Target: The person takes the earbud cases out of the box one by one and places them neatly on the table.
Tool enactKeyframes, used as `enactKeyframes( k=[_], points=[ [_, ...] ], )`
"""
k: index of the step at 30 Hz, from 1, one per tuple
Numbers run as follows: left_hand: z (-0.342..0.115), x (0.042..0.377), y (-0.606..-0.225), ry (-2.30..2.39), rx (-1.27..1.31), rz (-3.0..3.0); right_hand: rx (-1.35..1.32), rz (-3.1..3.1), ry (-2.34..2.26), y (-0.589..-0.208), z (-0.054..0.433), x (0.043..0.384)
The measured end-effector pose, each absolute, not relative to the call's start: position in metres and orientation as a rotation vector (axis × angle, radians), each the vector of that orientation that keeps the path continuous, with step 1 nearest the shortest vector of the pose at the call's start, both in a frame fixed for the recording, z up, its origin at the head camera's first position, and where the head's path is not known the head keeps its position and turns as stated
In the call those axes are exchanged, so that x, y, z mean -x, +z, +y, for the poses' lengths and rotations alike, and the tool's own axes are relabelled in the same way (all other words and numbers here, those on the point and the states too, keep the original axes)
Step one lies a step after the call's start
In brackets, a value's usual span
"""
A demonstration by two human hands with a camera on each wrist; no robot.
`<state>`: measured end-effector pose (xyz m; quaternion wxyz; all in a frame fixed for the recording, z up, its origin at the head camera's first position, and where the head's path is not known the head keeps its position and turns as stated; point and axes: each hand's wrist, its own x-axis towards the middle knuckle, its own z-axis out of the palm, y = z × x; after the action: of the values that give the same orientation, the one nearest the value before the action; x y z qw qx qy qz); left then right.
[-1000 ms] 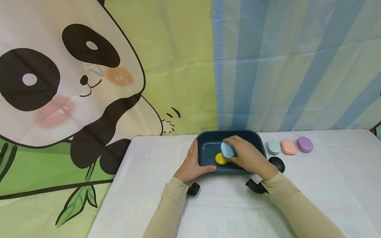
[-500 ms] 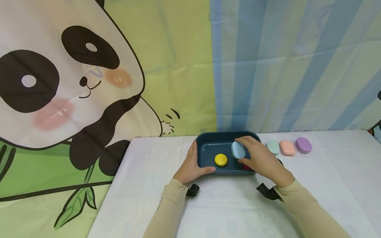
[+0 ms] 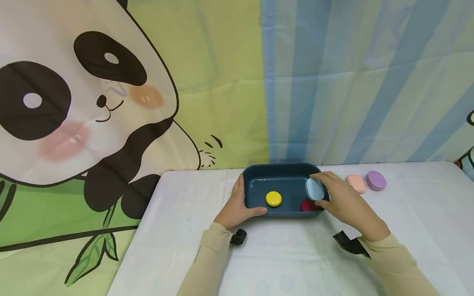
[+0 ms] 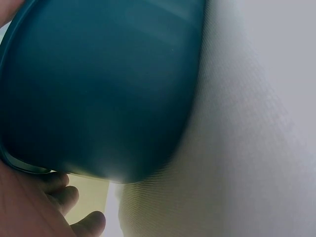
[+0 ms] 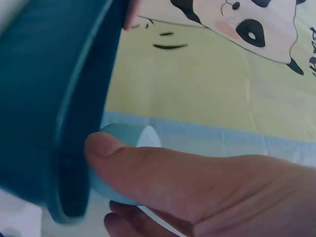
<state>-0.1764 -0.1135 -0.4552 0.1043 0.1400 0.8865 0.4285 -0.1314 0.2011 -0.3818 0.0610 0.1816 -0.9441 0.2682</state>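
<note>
A dark blue rectangular tray (image 3: 259,185) with rounded corners stands on the white-covered table. My left hand (image 3: 237,207) holds its left end, thumb over the front rim and fingers along the left wall. Between thumb and fingers of my right hand (image 3: 344,201) is a light blue rounded piece (image 3: 314,189), tilted above the tray's right end. The right wrist view shows this light blue piece (image 5: 121,133) beside the tray wall, its flat face paler. Inside the tray lie a glossy yellow disc (image 3: 273,199) and a dark red piece (image 3: 308,205), partly hidden by my right hand.
Right of the tray on the table are a peach rounded square piece (image 3: 356,183) and a purple piece (image 3: 376,181). A mint piece (image 3: 340,176) is mostly hidden behind my right hand. Printed cloth with a panda (image 3: 140,96) hangs behind the table.
My right hand has moved right with the light blue piece, from above the yellow disc to the tray's right end. The dark red piece has come into view. My left hand stays put.
</note>
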Motion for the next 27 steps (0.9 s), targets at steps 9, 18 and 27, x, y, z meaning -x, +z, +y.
enactKeyframes(
  k=[9, 18, 27],
  points=[
    [-0.114, 0.176, -0.456, 1.250, -0.401, 2.619, -0.530, -2.866, 0.774, -0.373, 0.231, 0.128],
    [-0.114, 0.177, -0.456, 1.250, -0.405, 2.624, -0.439, -2.914, 0.735, -0.369, 0.256, 0.129],
    [-0.114, 0.180, -0.459, 1.252, -0.418, 2.631, -0.429, -2.955, 0.725, -0.379, 0.278, 0.134]
  ],
)
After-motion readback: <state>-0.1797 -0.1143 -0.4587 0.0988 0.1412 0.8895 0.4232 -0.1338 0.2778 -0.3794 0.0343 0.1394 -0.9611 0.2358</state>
